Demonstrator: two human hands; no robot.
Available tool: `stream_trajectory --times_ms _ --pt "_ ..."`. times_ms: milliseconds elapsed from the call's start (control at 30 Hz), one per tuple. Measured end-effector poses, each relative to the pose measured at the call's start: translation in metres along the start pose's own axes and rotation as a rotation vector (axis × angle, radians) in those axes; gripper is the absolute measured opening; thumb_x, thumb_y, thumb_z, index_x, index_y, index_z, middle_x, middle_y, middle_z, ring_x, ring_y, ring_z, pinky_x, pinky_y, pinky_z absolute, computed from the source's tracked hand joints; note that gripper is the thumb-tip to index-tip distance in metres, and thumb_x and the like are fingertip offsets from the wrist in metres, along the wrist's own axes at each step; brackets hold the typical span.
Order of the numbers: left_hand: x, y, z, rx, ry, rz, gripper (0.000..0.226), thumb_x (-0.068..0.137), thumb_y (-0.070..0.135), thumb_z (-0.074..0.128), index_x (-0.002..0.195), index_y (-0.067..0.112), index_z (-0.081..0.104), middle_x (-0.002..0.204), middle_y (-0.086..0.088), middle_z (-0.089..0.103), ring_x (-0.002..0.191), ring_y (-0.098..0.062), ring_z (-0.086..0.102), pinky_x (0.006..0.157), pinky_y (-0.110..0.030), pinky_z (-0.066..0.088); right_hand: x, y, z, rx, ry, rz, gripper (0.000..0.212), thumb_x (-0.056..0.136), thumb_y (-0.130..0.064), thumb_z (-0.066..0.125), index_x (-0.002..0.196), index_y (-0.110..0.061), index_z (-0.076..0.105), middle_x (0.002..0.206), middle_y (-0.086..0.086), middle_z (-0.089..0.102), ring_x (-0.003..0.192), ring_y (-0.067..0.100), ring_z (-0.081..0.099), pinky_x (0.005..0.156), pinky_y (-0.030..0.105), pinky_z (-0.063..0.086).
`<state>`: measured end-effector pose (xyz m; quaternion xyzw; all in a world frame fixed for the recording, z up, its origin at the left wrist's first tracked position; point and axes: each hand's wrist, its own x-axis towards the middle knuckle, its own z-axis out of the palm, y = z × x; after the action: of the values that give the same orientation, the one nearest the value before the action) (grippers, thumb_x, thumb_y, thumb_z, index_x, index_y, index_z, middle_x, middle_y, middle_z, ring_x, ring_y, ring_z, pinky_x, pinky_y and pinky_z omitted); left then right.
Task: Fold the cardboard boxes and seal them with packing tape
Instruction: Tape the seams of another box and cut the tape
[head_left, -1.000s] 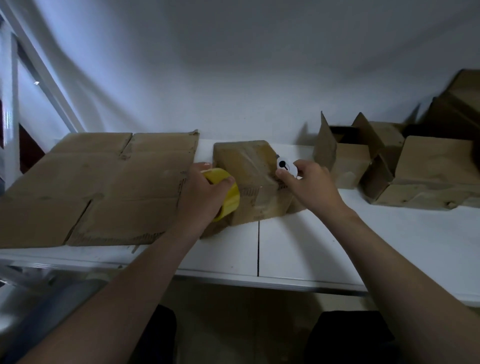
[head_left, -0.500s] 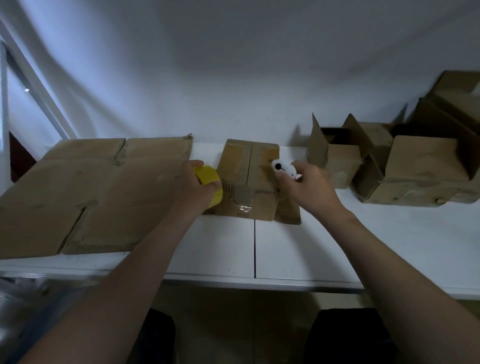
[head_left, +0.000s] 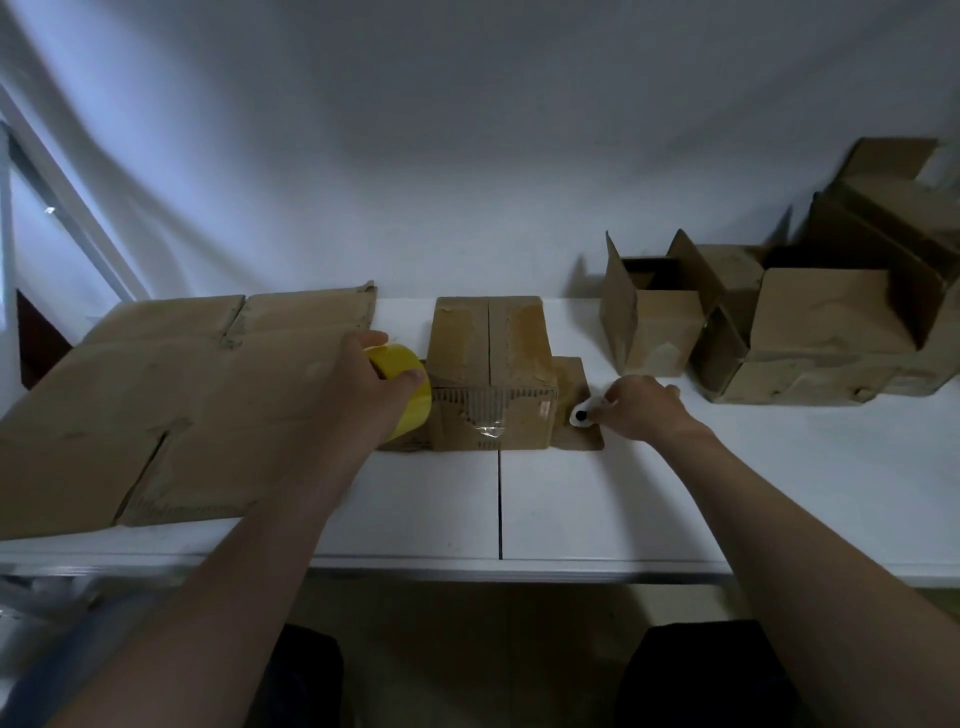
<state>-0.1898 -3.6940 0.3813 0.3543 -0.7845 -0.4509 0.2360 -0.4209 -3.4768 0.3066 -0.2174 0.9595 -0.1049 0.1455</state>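
Fingers (head_left: 410, 378) of left hand (head_left: 363, 395) wrap yellow tape roll (head_left: 397, 358), parked against box (head_left: 491, 374) left side, likely for the next strip; right hand (head_left: 641, 408) pinches white tool (head_left: 581, 415), probably a cutter, kept ready. Box sits mid-tabletop (head_left: 571, 509), top flaps closed.

This is a plain packing station. A bare white tabletop (head_left: 571, 509) with a seam down its middle stands against a hanging white cloth backdrop (head_left: 467, 156), and a slanted metal frame bar (head_left: 67, 208) shows at the far left. Flattened cardboard sheets (head_left: 171, 395) cover the tabletop's left end. A folded box (head_left: 488, 364) with clear tape on its front sits mid-tabletop beside a roll of yellow packing tape (head_left: 402, 371), and open-flapped boxes (head_left: 821, 332) crowd the far right corner.
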Motion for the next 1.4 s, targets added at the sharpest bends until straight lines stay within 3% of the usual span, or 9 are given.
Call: stream_trajectory --times_ms 133,267,400,567,700,900,1067,1233,1400 --pt "-0.011 0.01 -0.009 -0.047 0.03 0.106 0.032 0.095 0.035 0.065 0.126 0.034 0.06 0.119 0.001 0.064 0.106 -0.017 0.062 0.085 -0.037 0.055 -0.016 -0.013 -0.025 0.258 0.063 -0.063 0.055 0.094 -0.044 0.068 0.14 -0.018 0.054 0.14 0.009 0.057 0.126 0.03 0.055 0.109 0.042 0.041" --pt "-0.025 0.026 -0.013 -0.062 0.061 0.215 0.031 0.095 0.038 0.06 0.126 0.039 0.065 0.127 0.009 0.065 0.114 -0.01 0.06 0.09 -0.032 0.051 -0.055 -0.042 -0.056 0.522 0.2 -0.279 0.035 0.097 -0.039 0.066 0.128 -0.023 0.059 0.116 -0.003 0.065 0.097 0.014 0.062 0.071 0.022 0.045" --pt "-0.032 0.052 -0.008 -0.061 0.002 0.275 0.045 0.092 0.045 0.05 0.132 0.03 0.065 0.132 0.012 0.062 0.118 0.003 0.049 0.099 -0.023 0.038 -0.094 -0.078 -0.077 0.718 0.141 -0.559 0.048 0.08 -0.039 0.084 0.12 -0.026 0.06 0.096 -0.002 0.07 0.086 0.017 0.067 0.077 0.029 0.054" --pt "-0.039 0.072 0.012 -0.372 -0.219 0.031 0.036 0.102 0.041 0.051 0.131 0.024 0.064 0.105 -0.003 0.077 0.093 -0.019 0.075 0.081 -0.04 0.059 -0.108 -0.094 -0.07 0.549 0.126 -0.614 0.085 0.067 -0.037 0.092 0.131 -0.029 0.036 0.099 -0.001 0.06 0.08 0.016 0.064 0.072 0.033 0.054" --pt "-0.033 0.076 0.016 -0.453 -0.226 -0.079 0.029 0.1 0.043 0.056 0.124 0.031 0.067 0.097 0.003 0.077 0.084 -0.017 0.071 0.065 -0.029 0.05 -0.105 -0.09 -0.066 0.605 0.268 -0.625 0.069 0.074 -0.018 0.084 0.125 -0.027 0.037 0.098 0.0 0.058 0.077 0.017 0.061 0.068 0.04 0.055" --pt "-0.02 0.07 0.023 -0.472 -0.127 -0.06 0.02 0.094 0.035 0.067 0.11 0.029 0.077 0.109 0.008 0.074 0.095 -0.016 0.067 0.066 -0.027 0.049 -0.099 -0.083 -0.078 0.546 0.46 -0.817 0.04 0.077 -0.011 0.077 0.109 -0.025 0.058 0.107 -0.002 0.058 0.092 0.013 0.053 0.076 0.033 0.048" --pt "-0.014 0.066 0.024 -0.446 -0.106 -0.098 0.009 0.089 0.033 0.074 0.09 0.026 0.08 0.071 0.009 0.068 0.067 -0.012 0.059 0.055 -0.023 0.041 -0.101 -0.077 -0.086 0.425 0.465 -0.964 0.032 0.076 -0.033 0.066 0.106 -0.023 0.064 0.106 -0.006 0.056 0.096 0.011 0.054 0.077 0.029 0.046" --pt "-0.015 0.058 0.019 -0.394 -0.045 -0.058 0.004 0.086 0.028 0.079 0.088 0.025 0.08 0.053 0.017 0.062 0.056 -0.004 0.053 0.053 -0.02 0.041 -0.097 -0.069 -0.088 0.387 0.462 -1.016 0.035 0.075 -0.012 0.074 0.108 -0.022 0.067 0.111 -0.005 0.055 0.103 0.015 0.056 0.08 0.043 0.05" --pt "-0.015 0.056 0.015 -0.417 -0.033 -0.049 0.005 0.086 0.025 0.08 0.091 0.024 0.08 0.058 0.02 0.065 0.051 0.006 0.055 0.065 -0.022 0.049 -0.099 -0.068 -0.08 0.335 0.438 -1.091 0.034 0.077 -0.017 0.076 0.109 -0.021 0.07 0.117 -0.001 0.052 0.103 0.014 0.051 0.08 0.016 0.041"
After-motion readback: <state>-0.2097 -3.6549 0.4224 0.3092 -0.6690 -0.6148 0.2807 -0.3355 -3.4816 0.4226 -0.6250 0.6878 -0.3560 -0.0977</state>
